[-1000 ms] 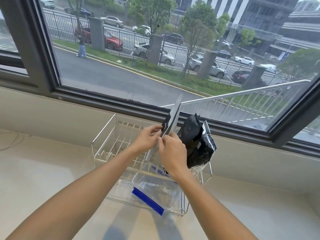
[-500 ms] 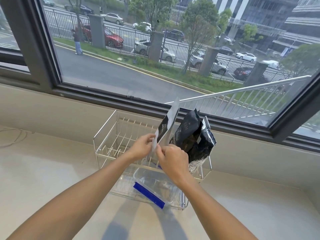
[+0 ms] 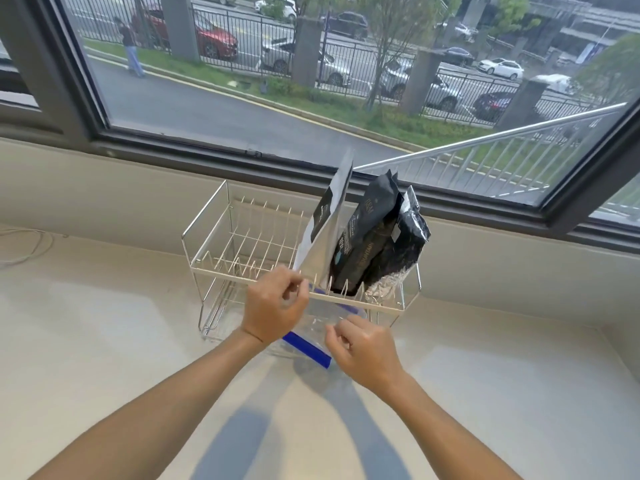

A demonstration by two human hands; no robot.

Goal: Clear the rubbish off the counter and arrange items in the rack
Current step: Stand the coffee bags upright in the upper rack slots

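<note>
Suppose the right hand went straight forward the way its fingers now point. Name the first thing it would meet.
Probably the clear bag with the blue strip on the lower tier of the wire rack; the right hand sits just short of it, though depth is unclear.

The rack (image 3: 242, 244) in the middle of the frame is thin metal wire, pale cream along its upper tier and bright, shiny chrome on the lower legs. Standing in its right half, the flat pouch (image 3: 325, 233) looks like smooth foil film, silvery and dully reflective, with a matt black printed patch. Right of it the dark bag (image 3: 367, 244) is matt black film, and the crinkled bag (image 3: 408, 237) at the right end is glossy, wrinkled foil with a silver inside showing at the bottom. Under the rack the clear tub (image 3: 318, 323) is transparent glossy plastic with an opaque blue strip. The counter (image 3: 104, 341) is smooth, pale, faintly glossy stone-like material.
</note>
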